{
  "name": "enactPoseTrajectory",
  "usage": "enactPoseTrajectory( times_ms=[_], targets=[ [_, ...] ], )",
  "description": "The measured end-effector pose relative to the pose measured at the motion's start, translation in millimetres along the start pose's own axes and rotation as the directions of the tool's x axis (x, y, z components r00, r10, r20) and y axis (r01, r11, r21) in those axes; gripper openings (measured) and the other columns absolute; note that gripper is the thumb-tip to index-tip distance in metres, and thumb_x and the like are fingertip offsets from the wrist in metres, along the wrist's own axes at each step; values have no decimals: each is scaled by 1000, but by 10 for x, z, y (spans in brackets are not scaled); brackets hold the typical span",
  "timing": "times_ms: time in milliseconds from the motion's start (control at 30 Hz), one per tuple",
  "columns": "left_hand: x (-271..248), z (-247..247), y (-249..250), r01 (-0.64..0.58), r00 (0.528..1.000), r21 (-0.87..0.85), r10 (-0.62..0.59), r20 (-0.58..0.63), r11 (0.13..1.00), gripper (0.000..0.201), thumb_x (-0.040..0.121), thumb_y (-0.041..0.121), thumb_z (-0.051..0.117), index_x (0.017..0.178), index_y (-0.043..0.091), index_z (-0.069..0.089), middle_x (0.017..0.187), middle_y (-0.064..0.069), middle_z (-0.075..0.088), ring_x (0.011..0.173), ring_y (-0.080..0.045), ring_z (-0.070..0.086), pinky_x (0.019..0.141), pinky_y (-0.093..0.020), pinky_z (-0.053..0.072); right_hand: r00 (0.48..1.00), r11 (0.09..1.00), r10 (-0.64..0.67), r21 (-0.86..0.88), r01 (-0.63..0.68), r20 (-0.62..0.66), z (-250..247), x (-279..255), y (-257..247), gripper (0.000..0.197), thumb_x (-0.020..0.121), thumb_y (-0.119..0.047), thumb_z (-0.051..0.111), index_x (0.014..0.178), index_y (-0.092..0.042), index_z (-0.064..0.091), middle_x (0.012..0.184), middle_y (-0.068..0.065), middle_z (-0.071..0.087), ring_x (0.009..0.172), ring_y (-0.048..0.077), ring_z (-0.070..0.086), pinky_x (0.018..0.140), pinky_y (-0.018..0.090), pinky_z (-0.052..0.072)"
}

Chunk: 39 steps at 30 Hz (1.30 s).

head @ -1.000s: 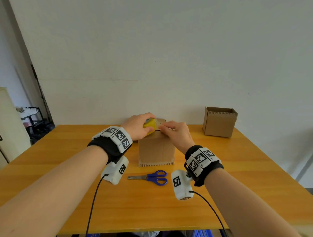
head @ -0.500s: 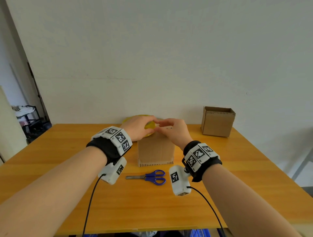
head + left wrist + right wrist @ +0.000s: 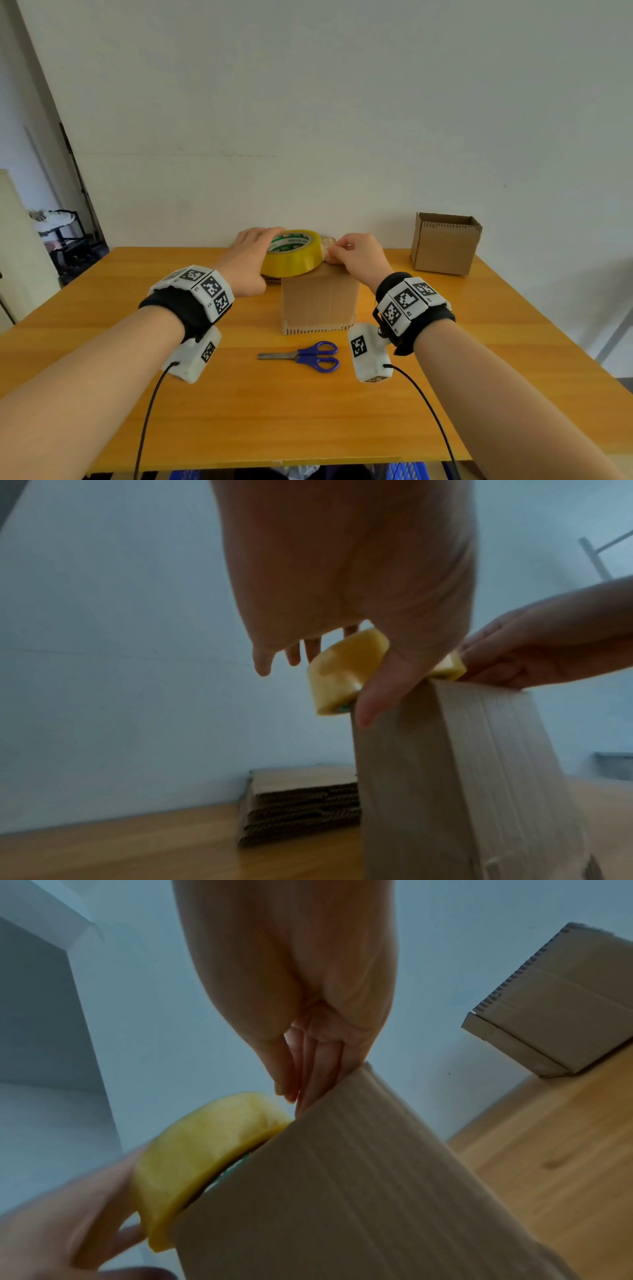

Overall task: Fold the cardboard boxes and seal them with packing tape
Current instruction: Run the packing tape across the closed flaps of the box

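- Head view: your left hand (image 3: pixel 251 262) grips the yellow tape roll (image 3: pixel 291 253), fingers over its far rim and thumb at the near side. The roll sits on the top of the cardboard box (image 3: pixel 320 299), overhanging that box's left edge. Your right hand (image 3: pixel 354 258), just right of the roll, pinches the clear tape end (image 3: pixel 327 245) at the box's top right. Below both grips lie the blue-handled scissors (image 3: pixel 305 354) on the wooden table (image 3: pixel 274 418); well to the right of your right hand stands a second box (image 3: pixel 445 243), open at the top.
- Left wrist view: your thumb (image 3: pixel 383 685) presses the roll's (image 3: pixel 342 672) side against the box (image 3: pixel 445 777) corner — the other fingers reach past the roll. Beneath the grip, behind the box, lies a stack of flat cardboard (image 3: pixel 301 804).
- Right wrist view: your fingertips (image 3: pixel 308 1074) are closed together, narrow, at the box's (image 3: pixel 342 1191) top edge, beside the roll (image 3: pixel 202 1145); the tape end itself cannot be made out here.
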<state>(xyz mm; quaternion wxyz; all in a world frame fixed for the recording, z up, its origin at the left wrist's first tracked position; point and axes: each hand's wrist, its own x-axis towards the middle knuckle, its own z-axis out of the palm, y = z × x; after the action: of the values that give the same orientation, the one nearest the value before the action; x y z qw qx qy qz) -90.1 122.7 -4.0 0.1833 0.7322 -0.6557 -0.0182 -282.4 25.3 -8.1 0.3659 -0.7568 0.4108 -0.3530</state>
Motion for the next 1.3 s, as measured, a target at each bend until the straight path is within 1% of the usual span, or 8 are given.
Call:
enactPoseTrajectory(
  times_ms=[167, 300, 467, 667, 833, 967, 1167, 1300],
  targets=[
    [-18, 89, -144, 33, 995, -76, -40, -89, 997, 76, 79, 24, 74, 142, 22, 31, 138, -11, 43, 125, -27, 42, 101, -39, 38, 998, 990, 45, 129, -51, 52, -12, 32, 0, 12, 93, -11, 56, 82, -12, 63, 94, 14, 73, 92, 22, 70, 92, 35, 54],
    [-3, 72, -87, -27, 995, -207, 6, -100, 978, 60, 88, 19, 62, 139, 18, 31, 135, -10, 50, 114, -28, 55, 89, -35, 47, 994, 977, 74, 196, -88, 78, -24, 39, -12, 10, 95, -9, 52, 91, -6, 60, 99, 17, 72, 90, 22, 71, 90, 31, 54],
    [97, 0, 23, 1, 979, -482, -98, -177, 876, 67, 90, 29, 59, 146, 18, 24, 144, -6, 42, 119, -26, 55, 102, -39, 41, 989, 960, 109, 248, -131, 101, -48, 38, -18, 12, 99, -11, 47, 103, -2, 54, 105, 17, 69, 83, 20, 70, 91, 30, 52],
    [287, -28, 327, -53, 952, -618, -147, -268, 784, 48, 94, 37, 52, 134, 19, 33, 105, -9, 55, 89, -23, 54, 79, -39, 47, 982, 932, 129, 320, -168, 141, -60, 30, -32, 11, 98, -10, 48, 90, -7, 55, 103, 15, 69, 82, 17, 69, 85, 27, 55],
    [402, 105, 364, 41, 941, -738, -275, -199, 674, 41, 99, 31, 42, 135, 12, 37, 121, -11, 54, 109, -27, 55, 95, -46, 47, 975, 899, 169, 384, -213, 146, -65, 31, -7, 12, 96, -7, 50, 89, -4, 59, 102, 17, 70, 89, 21, 70, 91, 32, 54],
    [414, 227, 292, 150, 915, -813, -391, -102, 562, 10, 96, 14, 49, 93, 10, 57, 108, -22, 63, 102, -38, 61, 91, -54, 50, 977, 895, 168, 396, -206, 128, -71, 28, 3, 8, 96, -8, 49, 93, -5, 55, 96, 14, 70, 84, 19, 70, 86, 30, 56],
    [339, 123, 481, 56, 879, -897, -447, -164, 439, 13, 101, 20, 38, 111, 12, 37, 107, -9, 53, 82, -25, 58, 83, -49, 55, 977, 850, 188, 482, -213, 100, -84, 45, 11, 10, 96, -6, 50, 88, -2, 55, 85, 11, 66, 69, 9, 69, 66, 16, 55],
    [312, 166, 510, 92, 861, -873, -479, -172, 479, 17, 100, 27, 40, 109, 14, 35, 87, -1, 51, 83, -28, 58, 85, -54, 53, 974, 755, 216, 621, -211, 68, -87, 21, 28, 10, 96, -1, 45, 93, 4, 52, 92, 18, 61, 98, 32, 63, 94, 36, 51]
  ],
)
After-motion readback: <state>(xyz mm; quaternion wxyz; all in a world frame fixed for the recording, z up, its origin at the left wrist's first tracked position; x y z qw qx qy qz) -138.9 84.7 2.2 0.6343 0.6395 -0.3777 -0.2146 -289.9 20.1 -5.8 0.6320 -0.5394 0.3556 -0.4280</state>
